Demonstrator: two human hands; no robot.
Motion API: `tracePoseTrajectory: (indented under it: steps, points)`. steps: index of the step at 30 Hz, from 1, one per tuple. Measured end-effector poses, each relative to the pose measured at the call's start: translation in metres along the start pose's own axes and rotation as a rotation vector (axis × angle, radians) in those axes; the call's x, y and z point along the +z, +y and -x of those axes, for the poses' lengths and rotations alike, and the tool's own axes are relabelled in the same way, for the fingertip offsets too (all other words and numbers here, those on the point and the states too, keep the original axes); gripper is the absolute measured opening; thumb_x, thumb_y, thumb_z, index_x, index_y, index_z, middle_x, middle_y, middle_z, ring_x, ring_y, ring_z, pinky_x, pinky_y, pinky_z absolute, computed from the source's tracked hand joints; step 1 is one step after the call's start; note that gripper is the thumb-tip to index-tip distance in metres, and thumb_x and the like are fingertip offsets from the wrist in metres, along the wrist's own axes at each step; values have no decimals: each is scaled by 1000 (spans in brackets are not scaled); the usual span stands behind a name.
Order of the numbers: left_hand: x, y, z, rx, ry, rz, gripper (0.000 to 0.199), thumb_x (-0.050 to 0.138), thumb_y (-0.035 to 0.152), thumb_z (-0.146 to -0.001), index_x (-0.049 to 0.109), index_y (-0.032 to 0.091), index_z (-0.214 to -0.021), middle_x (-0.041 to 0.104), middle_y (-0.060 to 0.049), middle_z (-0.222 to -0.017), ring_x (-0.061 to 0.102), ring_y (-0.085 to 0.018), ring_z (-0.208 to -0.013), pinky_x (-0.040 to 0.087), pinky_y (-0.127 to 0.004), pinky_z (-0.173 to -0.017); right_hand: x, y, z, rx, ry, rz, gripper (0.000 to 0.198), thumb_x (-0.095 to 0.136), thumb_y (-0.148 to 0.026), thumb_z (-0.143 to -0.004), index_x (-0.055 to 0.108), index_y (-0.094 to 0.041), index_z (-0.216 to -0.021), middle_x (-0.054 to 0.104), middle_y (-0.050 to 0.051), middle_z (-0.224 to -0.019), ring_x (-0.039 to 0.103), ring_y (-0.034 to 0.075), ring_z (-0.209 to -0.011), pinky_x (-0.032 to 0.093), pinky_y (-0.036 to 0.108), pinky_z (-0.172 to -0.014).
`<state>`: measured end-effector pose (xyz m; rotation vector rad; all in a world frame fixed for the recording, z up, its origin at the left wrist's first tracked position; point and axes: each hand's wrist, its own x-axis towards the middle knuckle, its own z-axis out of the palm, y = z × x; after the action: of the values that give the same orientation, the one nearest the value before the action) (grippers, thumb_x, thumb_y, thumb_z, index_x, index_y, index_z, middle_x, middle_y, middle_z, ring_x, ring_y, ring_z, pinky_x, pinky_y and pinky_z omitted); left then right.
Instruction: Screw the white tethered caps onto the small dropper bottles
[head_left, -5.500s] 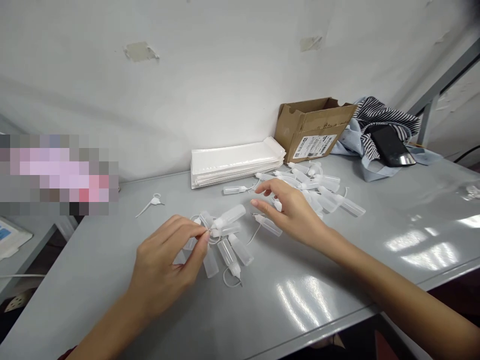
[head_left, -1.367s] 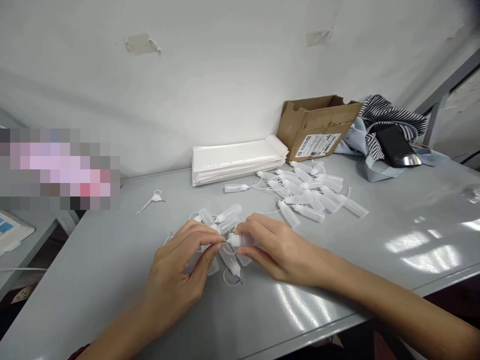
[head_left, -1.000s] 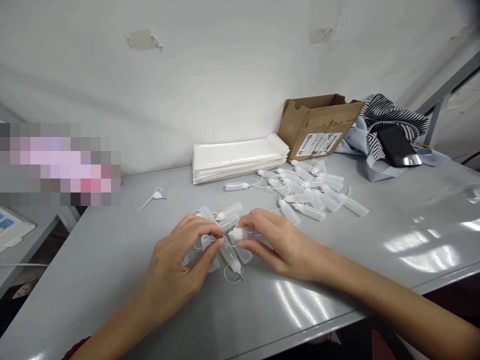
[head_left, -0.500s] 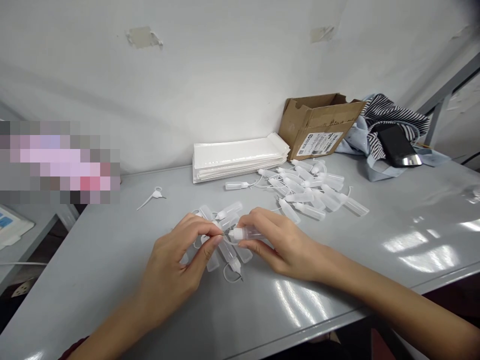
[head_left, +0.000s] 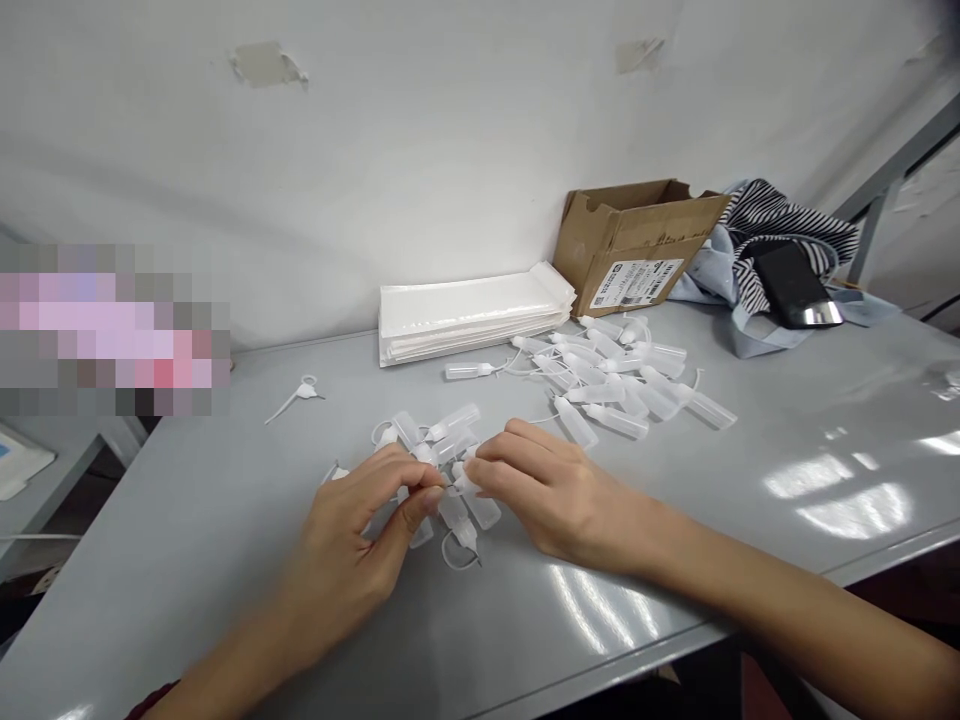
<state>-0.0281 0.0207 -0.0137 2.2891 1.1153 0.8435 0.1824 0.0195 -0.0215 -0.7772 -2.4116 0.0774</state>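
My left hand [head_left: 360, 535] is closed, thumb and forefinger pinching the thin metal needle [head_left: 450, 487] of a small squeeze bottle. From the other side my right hand [head_left: 559, 490] grips that bottle near its white cap; the fingers hide most of its body. Both hands are just above a small group of translucent needle-tip bottles [head_left: 454, 513] lying on the table. One of these, nearest me, has a looped white strap and a bare needle tip. A loose white needle cap with a strap [head_left: 306, 390] lies farther left.
A larger heap of the same bottles [head_left: 600, 385] lies behind my right hand. White padded envelopes [head_left: 472, 305] are stacked against the wall, beside an open cardboard box [head_left: 637, 250]. Striped cloth [head_left: 787, 220] and a black phone-like device [head_left: 799, 285] lie on the right of the grey table [head_left: 225, 550].
My right hand has tilted forward over the bottle, so its body and cap are now mostly hidden. The left hand keeps its pinch. The view has shifted slightly.
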Motion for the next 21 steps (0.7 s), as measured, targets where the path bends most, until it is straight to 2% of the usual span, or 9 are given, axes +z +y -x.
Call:
tracePoseTrajectory:
  steps: [5,10,18,21]
  points:
    - [2,3,0,-17,28,-21,20,48,22,-91,59,23,-75,57,7,-59,52,-9,-50,40,-21,-48,4,4,1,1,14,-62,20,42,-2,-89,57,-13,-97,60,9,-88,49,17,-77,46,27,-69]
    - [1,0,-1,-41,53,-6,16,50,24,-90,62,24,-80,58,7,-61,54,-10,-52,41,-21,-51,6,6,0,29,44,-116,14,45,-11,-93,55,-11,-102,58,9,-82,51,16,-73,46,26,-62]
    - [-2,0,0,11,113,-72,8,56,21,-88,64,24,-86,66,6,-73,57,-8,-59,42,-18,-56,-4,5,-3,179,-91,-284,19,47,-24,-95,53,-11,-107,59,4,-77,53,15,-65,43,26,-59]
    - [-1,0,0,2,98,-86,8,56,21,-88,63,25,-85,65,7,-73,57,-7,-59,41,-18,-57,-4,6,-2,227,-131,-314,22,49,-27,-94,54,-11,-109,59,3,-74,54,14,-61,41,25,-56]
